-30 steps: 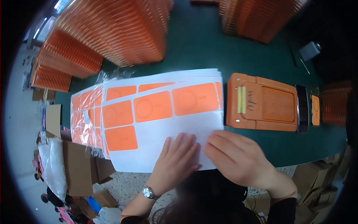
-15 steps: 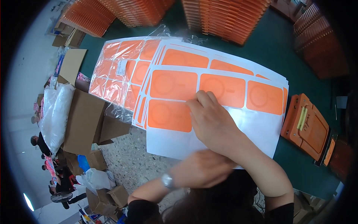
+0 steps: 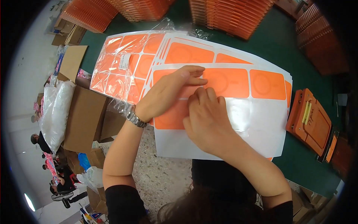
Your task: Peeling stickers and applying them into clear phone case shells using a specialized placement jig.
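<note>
A white backing sheet (image 3: 257, 130) with large orange rectangular stickers (image 3: 266, 84) lies on top of a stack of like sheets at the near edge of a green table. My left hand (image 3: 169, 93), with a wristwatch, rests on the sheet's left part, fingers pressing the paper beside an orange sticker. My right hand (image 3: 207, 119) lies just below and right of it, fingertips pinching at a sticker's edge. Which sticker corner is lifted is hidden under the fingers.
A clear plastic bag of orange sticker sheets (image 3: 123, 71) lies to the left. An orange plastic case (image 3: 309, 121) sits at the right on the green table (image 3: 298, 48). Stacks of orange cases (image 3: 231, 15) line the far side. Cardboard boxes (image 3: 84, 115) and white bags stand on the floor at left.
The view has swung left and closer to the sheets. My right hand moved down onto the sheet's middle, and my left hand came up from below to press on the sheet above it.
</note>
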Demonstrator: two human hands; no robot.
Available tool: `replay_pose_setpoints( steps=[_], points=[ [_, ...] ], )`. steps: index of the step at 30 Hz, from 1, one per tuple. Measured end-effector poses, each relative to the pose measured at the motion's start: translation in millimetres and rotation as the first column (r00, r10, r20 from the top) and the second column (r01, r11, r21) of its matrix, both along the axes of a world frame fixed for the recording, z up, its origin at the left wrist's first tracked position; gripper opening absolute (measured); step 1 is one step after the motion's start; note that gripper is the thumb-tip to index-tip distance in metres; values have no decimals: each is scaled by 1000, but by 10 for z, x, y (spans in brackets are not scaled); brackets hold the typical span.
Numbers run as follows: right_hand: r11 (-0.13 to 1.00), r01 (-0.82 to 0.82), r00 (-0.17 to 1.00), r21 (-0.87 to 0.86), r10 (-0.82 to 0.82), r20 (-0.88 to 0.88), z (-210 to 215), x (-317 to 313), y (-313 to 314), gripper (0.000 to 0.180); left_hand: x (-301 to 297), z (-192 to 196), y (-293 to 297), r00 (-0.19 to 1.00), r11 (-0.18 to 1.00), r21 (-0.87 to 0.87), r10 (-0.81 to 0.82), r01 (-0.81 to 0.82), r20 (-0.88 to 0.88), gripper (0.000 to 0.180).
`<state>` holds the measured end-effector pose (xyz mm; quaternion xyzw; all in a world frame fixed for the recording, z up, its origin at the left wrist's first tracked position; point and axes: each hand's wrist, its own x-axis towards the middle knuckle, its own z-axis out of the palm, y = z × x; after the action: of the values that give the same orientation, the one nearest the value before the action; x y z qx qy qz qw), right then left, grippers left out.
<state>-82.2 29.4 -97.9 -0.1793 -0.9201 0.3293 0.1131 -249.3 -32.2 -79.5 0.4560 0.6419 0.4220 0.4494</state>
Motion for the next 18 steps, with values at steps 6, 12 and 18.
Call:
replay_pose_setpoints(
  steps=[6, 12, 18],
  points=[
    [988, 47, 997, 147, -38, -62, -79, -19, -132, 21, -154, 53, 58, 969, 987, -144, -33, 70, 244, 70],
    [963, 99, 995, 249, -97, -17, -99, -133, -138, 20, -81, 82, 109, 952, 977, -188, -38, 99, 305, 77],
    [987, 95, 993, 128, -84, -88, -90, -92, -149, 14, -106, 110, 95, 953, 971, -211, -45, 112, 301, 76]
  ],
)
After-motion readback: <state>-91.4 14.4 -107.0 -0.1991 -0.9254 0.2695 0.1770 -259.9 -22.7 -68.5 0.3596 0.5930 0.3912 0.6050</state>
